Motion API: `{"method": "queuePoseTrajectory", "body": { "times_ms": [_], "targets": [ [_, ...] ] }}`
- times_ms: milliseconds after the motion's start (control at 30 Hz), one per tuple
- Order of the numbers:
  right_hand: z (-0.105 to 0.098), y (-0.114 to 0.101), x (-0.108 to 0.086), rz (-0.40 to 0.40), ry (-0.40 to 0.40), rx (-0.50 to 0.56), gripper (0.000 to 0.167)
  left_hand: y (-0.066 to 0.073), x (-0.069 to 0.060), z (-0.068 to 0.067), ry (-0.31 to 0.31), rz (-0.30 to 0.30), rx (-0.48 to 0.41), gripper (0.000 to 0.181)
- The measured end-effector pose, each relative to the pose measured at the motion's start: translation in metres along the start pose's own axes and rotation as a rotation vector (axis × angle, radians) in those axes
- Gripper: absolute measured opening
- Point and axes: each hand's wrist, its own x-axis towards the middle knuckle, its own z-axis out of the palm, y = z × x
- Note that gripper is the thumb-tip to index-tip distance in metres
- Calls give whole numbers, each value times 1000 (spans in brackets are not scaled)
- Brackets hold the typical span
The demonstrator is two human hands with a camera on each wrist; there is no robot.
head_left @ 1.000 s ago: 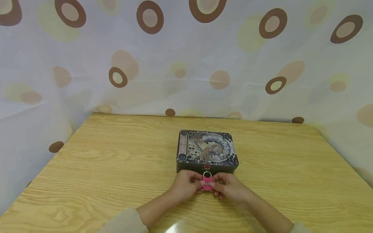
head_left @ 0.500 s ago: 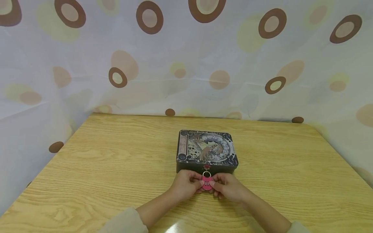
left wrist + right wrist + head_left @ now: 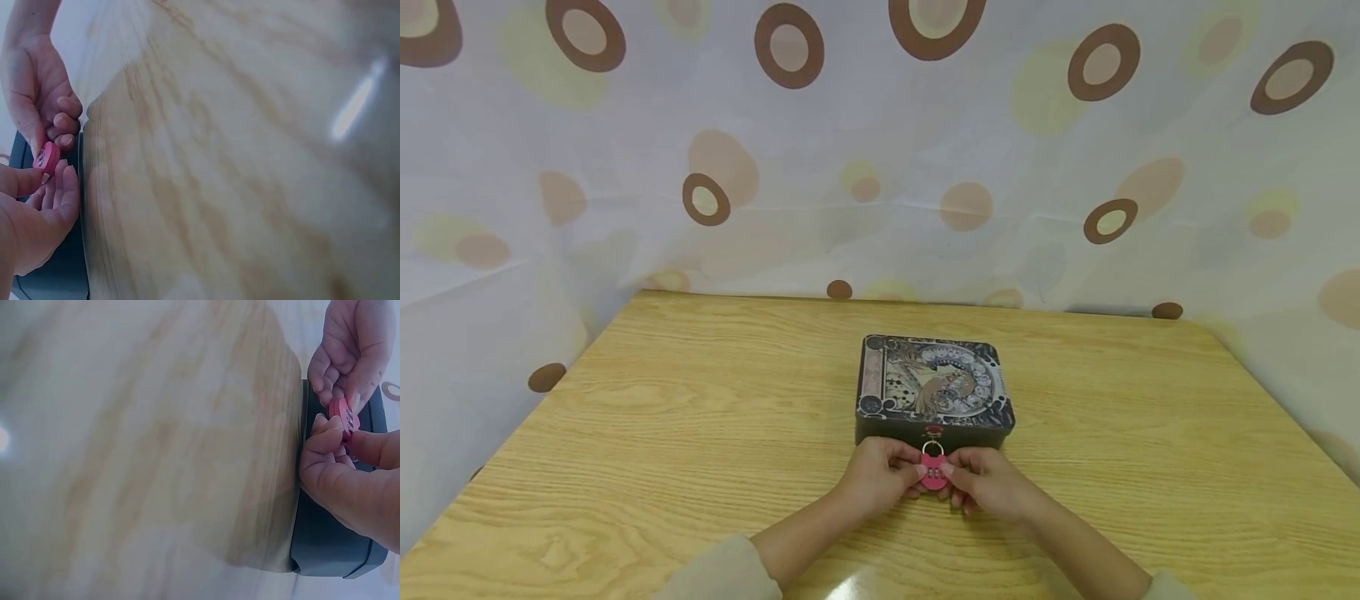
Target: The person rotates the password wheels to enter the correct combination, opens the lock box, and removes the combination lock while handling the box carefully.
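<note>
A pink combination padlock (image 3: 933, 477) hangs by its shackle (image 3: 933, 447) at the red clasp (image 3: 933, 431) on the front of a dark tin box (image 3: 936, 383) with a picture on its lid. My left hand (image 3: 877, 477) pinches the padlock's left side between thumb and fingers. On the other side my right hand (image 3: 988, 482) pinches it too, its thumb close to the number dials. In the left wrist view the padlock (image 3: 46, 159) sits between both hands' fingertips; the right wrist view shows the padlock (image 3: 344, 415) likewise. Which digits are set is too small to read.
The box stands on a wood-grain table (image 3: 700, 417), lid down. Behind the table hangs a pale curtain (image 3: 880, 125) with brown and yellow circles, which also runs along both sides. A bright reflection lies at the table's front edge.
Both hands stay at the padlock. My right thumb shifts very slightly over the dials, and another dial now shows beside it. The box has not moved.
</note>
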Motion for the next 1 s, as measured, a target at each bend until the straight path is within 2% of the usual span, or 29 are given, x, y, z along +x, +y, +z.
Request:
{"method": "queuePoseTrajectory", "body": {
  "times_ms": [233, 600, 800, 1000],
  "targets": [
    [-1, 0, 0, 13, -3, 19, 24, -1, 1, -2, 3, 2, 23, 15],
    [-1, -1, -1, 4, 7, 33, 24, 0, -1, -2, 3, 14, -4, 15],
    [0, 2, 0, -29, 0, 34, 23, 0, 0, -2, 2, -9, -2, 15],
    [1, 2, 1, -23, 3, 7, 20, 0, 0, -1, 4, -31, -13, 14]
  ]
}}
